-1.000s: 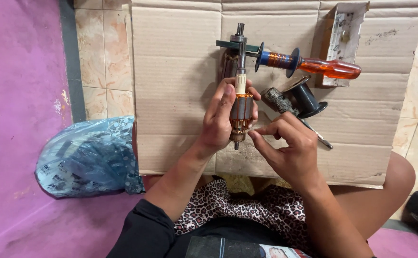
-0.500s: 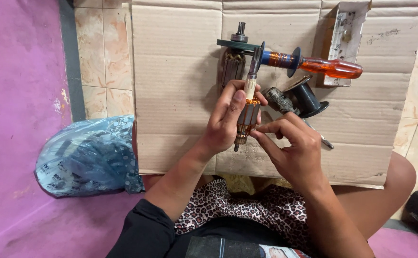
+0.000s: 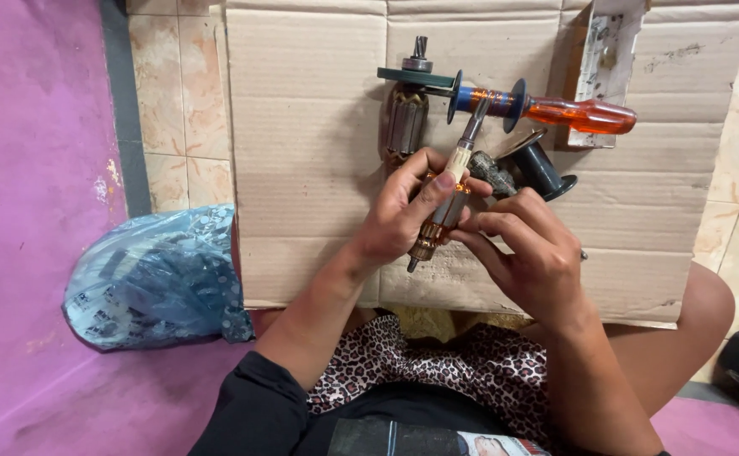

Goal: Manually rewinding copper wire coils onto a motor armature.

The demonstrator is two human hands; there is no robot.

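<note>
Fingers of left hand (image 3: 399,215) wrapped round a small armature (image 3: 443,207), held tilted above the cardboard (image 3: 302,127), steel shaft pointing up and away, copper end toward the lap. Right hand (image 3: 530,253) closed in a pinch at the lower copper end, fingertips touching the armature just beside the left thumb. Both hands thus grasping the one part, lifted clear of the sheet. Just beyond, lying on the cardboard: a second, bigger armature (image 3: 406,127) with a green plate at its top, an orange-handled tool (image 3: 546,108) crossing beside it, a dark round part (image 3: 538,165) near the right fingers, and an open small box (image 3: 606,51) further off. Well to the left, a blue plastic bag (image 3: 154,279) on the floor. Work seemingly midway: part in hand under inspection or fiddling, nothing fitted to it, other pieces loose and untouched.
</note>
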